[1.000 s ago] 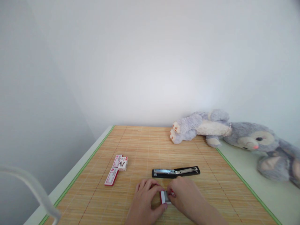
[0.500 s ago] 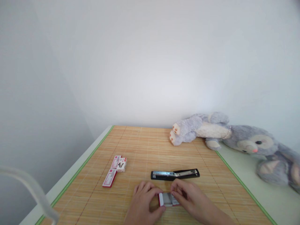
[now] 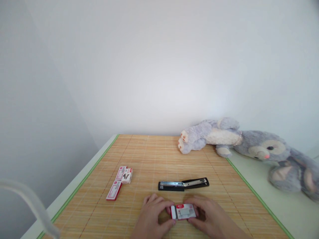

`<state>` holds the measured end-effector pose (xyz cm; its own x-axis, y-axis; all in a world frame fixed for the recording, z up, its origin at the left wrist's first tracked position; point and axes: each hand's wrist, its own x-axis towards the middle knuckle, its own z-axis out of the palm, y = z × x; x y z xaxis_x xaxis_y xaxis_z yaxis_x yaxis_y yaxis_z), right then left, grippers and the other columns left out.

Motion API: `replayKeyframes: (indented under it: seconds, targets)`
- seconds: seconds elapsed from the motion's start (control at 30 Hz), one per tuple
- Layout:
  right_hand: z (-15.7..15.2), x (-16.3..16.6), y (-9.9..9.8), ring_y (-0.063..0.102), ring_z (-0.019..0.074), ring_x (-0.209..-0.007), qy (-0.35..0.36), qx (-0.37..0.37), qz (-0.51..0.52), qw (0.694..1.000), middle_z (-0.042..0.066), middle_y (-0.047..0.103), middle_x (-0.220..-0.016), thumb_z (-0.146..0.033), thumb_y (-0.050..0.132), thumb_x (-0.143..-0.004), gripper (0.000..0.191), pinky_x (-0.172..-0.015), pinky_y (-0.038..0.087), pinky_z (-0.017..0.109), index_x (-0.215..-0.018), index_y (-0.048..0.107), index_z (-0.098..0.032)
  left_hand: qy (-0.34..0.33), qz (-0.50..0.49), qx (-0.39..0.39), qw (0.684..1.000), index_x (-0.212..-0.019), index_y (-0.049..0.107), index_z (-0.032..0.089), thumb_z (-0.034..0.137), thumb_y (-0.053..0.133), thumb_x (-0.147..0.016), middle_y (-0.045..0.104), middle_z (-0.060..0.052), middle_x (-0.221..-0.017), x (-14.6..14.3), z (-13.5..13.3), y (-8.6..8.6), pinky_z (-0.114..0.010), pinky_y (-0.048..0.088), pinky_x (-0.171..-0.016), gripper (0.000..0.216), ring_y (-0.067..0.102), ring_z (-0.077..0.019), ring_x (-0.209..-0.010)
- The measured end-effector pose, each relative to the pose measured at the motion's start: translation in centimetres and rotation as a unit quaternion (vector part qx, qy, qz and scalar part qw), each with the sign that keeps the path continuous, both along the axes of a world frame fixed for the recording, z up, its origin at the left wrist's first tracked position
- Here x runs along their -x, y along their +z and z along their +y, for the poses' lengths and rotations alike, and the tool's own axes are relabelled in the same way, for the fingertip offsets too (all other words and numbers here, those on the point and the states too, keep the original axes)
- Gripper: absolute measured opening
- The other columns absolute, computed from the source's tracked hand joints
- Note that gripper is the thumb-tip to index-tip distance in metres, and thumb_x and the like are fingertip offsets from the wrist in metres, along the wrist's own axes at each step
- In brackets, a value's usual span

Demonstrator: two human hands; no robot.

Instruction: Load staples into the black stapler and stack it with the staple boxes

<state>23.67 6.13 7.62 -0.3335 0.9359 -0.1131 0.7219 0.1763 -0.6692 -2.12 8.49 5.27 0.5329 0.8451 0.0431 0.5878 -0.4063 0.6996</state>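
Note:
My left hand [image 3: 156,215] grips the left end of a small red-and-white staple box [image 3: 184,211] between thumb and fingers. On the box's right end, the thumb and fingers of my right hand [image 3: 210,215] are closed as well. Its printed top faces up, and a white section shows at the left end. A grey block shape appears on the top; whether it is printed or a real strip of staples I cannot tell. Just beyond the hands, a black stapler [image 3: 183,184] lies spread wide, its metal channel exposed.
To the left, two flat white-and-pink boxes [image 3: 114,190] lie end to end, with a small white box [image 3: 127,176] beside them. A grey plush toy [image 3: 211,136] stretches along the back right. The bamboo mat [image 3: 139,152] has green edges. A pale curved bar [image 3: 32,199] crosses the lower left.
The box's grey interior was showing under my right fingers; now its printed top faces up there. My right hand has moved to the box's right end. The view has shifted slightly.

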Motion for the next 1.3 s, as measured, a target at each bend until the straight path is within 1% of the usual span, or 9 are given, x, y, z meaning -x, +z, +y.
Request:
replayKeyframes:
  seconds: [0.17,0.27,0.33,0.4,0.47,0.6,0.7,0.9,1.3]
  targets:
    - [0.4,1.0,0.5,0.057,0.0135,-0.065,-0.002,0.0,-0.015,1.0,-0.004,0.066,-0.073,-0.027,0.069,-0.08,0.02,-0.059,0.033,0.024,-0.099,0.075,-0.027,-0.006,-0.02,-0.005,1.0,-0.121,0.07,0.034,0.04,0.079,-0.081,0.072,-0.001,-0.102,-0.8,0.0,-0.2,-0.039,0.041,-0.096,0.041,0.061,-0.0234,-0.102]
    - [0.5,1.3,0.7,0.056,0.0135,-0.063,-0.007,0.001,-0.02,1.0,-0.004,0.065,-0.069,-0.035,0.07,-0.083,0.025,-0.058,0.032,0.024,-0.108,0.076,-0.031,0.072,-0.045,-0.036,0.996,-0.104,0.071,0.026,0.038,0.066,-0.092,0.069,-0.002,-0.093,-0.2,0.5,-0.7,-0.037,0.044,-0.089,0.017,0.061,-0.0209,-0.094]
    - [0.6,1.7,0.7,0.057,0.0141,-0.066,-0.001,-0.008,-0.033,0.999,-0.003,0.066,-0.072,-0.034,0.069,-0.085,0.021,-0.061,0.033,0.024,-0.104,0.077,-0.031,0.144,-0.038,-0.077,0.986,-0.104,0.068,0.024,0.033,0.063,-0.093,0.068,-0.004,-0.101,0.4,1.3,-1.0,-0.038,0.044,-0.092,0.015,0.06,-0.0225,-0.1]
    - [0.8,2.2,0.7,0.059,0.0147,-0.07,0.004,-0.026,-0.048,0.998,-0.002,0.067,-0.077,-0.03,0.068,-0.085,0.013,-0.063,0.033,0.025,-0.094,0.078,-0.029,0.174,-0.016,-0.109,0.978,-0.122,0.065,0.026,0.033,0.071,-0.086,0.064,-0.007,-0.125,0.8,2.3,-1.1,-0.043,0.041,-0.103,0.038,0.055,-0.027,-0.119]
    - [1.3,2.7,0.9,0.059,0.0148,-0.072,0.004,-0.045,-0.048,0.998,-0.001,0.066,-0.079,-0.027,0.067,-0.084,0.011,-0.064,0.034,0.025,-0.09,0.076,-0.027,0.156,0.006,-0.112,0.981,-0.134,0.06,0.031,0.037,0.076,-0.081,0.057,-0.005,-0.142,0.9,3.3,-0.9,-0.047,0.034,-0.111,0.056,0.046,-0.0295,-0.133]
    - [3.1,3.3,1.4,0.058,0.0147,-0.073,-0.011,-0.093,-0.037,0.995,-0.001,0.063,-0.079,-0.03,0.062,-0.09,0.013,-0.067,0.036,0.025,-0.093,0.074,-0.025,0.103,0.025,-0.089,0.99,-0.117,0.07,0.036,0.038,0.074,-0.085,0.062,0.001,-0.137,1.0,4.0,-0.5,-0.047,0.033,-0.111,0.032,0.047,-0.0268,-0.131]
    - [4.8,3.3,1.8,0.057,0.0148,-0.072,-0.016,-0.124,-0.055,0.991,0.0,0.062,-0.077,-0.033,0.06,-0.093,0.017,-0.067,0.036,0.026,-0.093,0.074,-0.024,0.093,0.014,-0.087,0.992,-0.116,0.07,0.037,0.038,0.074,-0.086,0.065,0.001,-0.132,1.0,3.6,-0.4,-0.045,0.033,-0.11,0.031,0.049,-0.0256,-0.127]
    - [6.1,4.1,1.8,0.056,0.0129,-0.07,0.034,-0.114,-0.062,0.991,-0.002,0.063,-0.077,-0.03,0.062,-0.091,0.013,-0.064,0.032,0.024,-0.087,0.073,-0.024,0.097,0.01,-0.086,0.992,-0.113,0.071,0.038,0.037,0.077,-0.084,0.067,0.003,-0.128,1.2,3.3,-0.4,-0.045,0.03,-0.112,0.029,0.051,-0.024,-0.123]
    - [6.3,4.6,1.5,0.056,0.0133,-0.071,0.02,-0.101,-0.066,0.993,-0.002,0.061,-0.074,-0.027,0.061,-0.089,0.012,-0.065,0.033,0.025,-0.087,0.072,-0.023,0.104,0.006,-0.081,0.991,-0.112,0.071,0.039,0.036,0.08,-0.081,0.067,0.005,-0.125,1.1,3.4,-0.2,-0.047,0.028,-0.115,0.033,0.051,-0.0232,-0.123]
